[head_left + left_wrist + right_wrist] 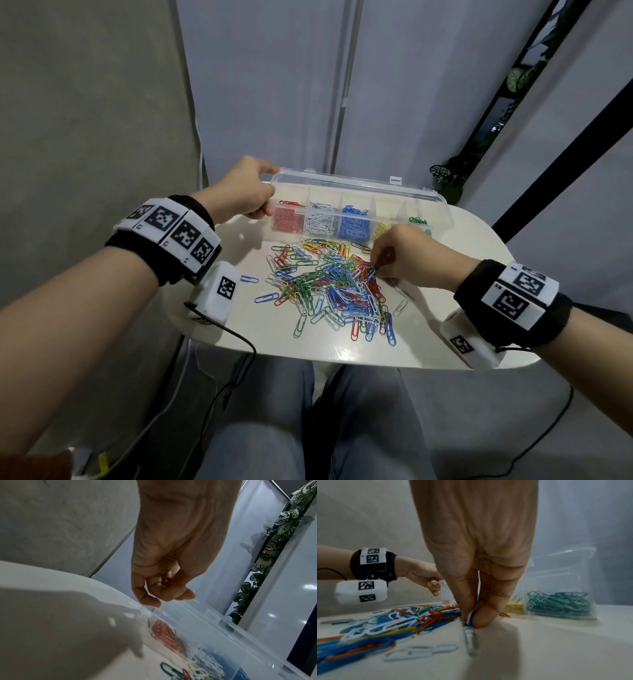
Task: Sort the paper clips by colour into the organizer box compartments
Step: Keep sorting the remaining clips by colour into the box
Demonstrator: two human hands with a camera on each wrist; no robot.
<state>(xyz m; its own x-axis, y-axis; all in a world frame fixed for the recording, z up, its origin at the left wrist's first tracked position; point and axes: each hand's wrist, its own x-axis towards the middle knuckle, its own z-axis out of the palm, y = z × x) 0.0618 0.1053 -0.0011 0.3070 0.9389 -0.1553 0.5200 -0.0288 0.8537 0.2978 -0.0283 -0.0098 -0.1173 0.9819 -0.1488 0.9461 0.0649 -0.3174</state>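
A clear organizer box (342,185) stands at the back of the white table (472,246), lid open. Its compartments hold red clips (287,221), white clips (322,222), blue clips (354,226), yellow clips (380,231) and green clips (416,220). My left hand (265,202) grips the box's left end, fingers curled on its edge (164,599). A mixed pile of paper clips (329,277) lies in front of the box. At the pile's right edge my right hand (376,270) pinches one bluish clip (471,635) between thumb and finger, its free end on the table.
Single clips lie apart from the pile: a blue one (249,279) at the left, a white one (400,307) at the right. The table's rounded front edge (342,363) is just above my knees. Cables hang at the left. A plant (448,178) stands behind the box's right end.
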